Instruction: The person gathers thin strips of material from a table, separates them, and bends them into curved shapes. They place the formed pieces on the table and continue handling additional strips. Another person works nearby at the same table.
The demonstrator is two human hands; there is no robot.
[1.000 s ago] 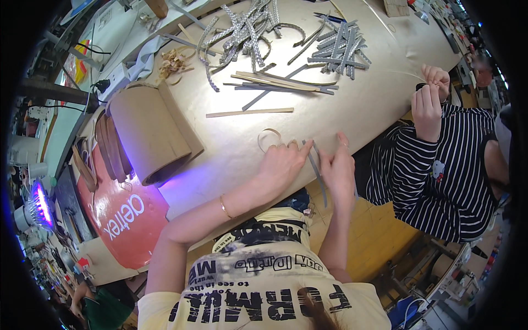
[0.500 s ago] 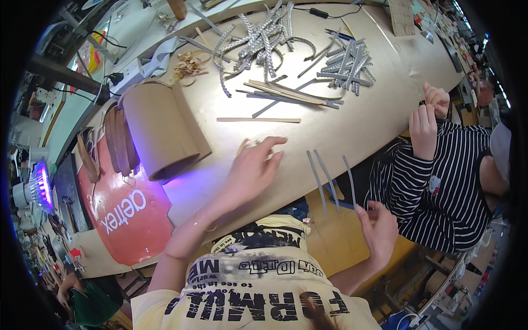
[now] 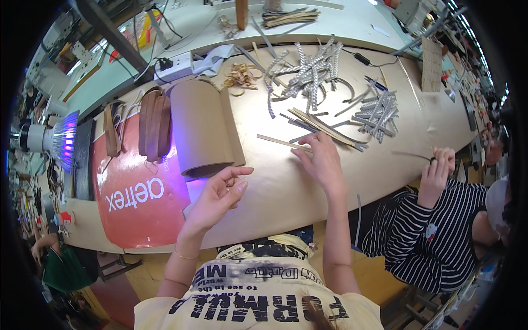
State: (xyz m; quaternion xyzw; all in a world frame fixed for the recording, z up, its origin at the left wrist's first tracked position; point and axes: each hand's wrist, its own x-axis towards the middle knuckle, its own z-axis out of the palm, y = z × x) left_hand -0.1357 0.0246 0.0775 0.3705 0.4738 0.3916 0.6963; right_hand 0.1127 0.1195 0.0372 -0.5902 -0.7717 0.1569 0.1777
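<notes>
My right hand (image 3: 323, 165) is over the table, its thumb and fingers closed on the right end of a thin beige strip (image 3: 275, 139). The strip slants slightly, and its left end points toward the cardboard roll. Just beyond that hand lies a loose bundle of beige and dark grey strips (image 3: 330, 131). My left hand (image 3: 217, 199) hovers in front of the brown cardboard roll (image 3: 201, 129), index finger and thumb stretched out, the other fingers bent. I see nothing in it. A single grey strip (image 3: 359, 212) stands out near the table's front edge, right of my right forearm.
Silver braided strips (image 3: 313, 74) and short grey pieces (image 3: 378, 118) lie farther back, beside beige shavings (image 3: 240, 77). Brown straps (image 3: 154, 124) rest on a red sheet (image 3: 137, 217). At right, a co-worker's hands (image 3: 437, 176) hold a thin dark strip. A lamp (image 3: 63, 137) glows at left.
My right hand has left the grey strip at the table's edge and taken the beige strip, which now slants. My left hand has drawn back from above the table's middle. The view has shifted.
</notes>
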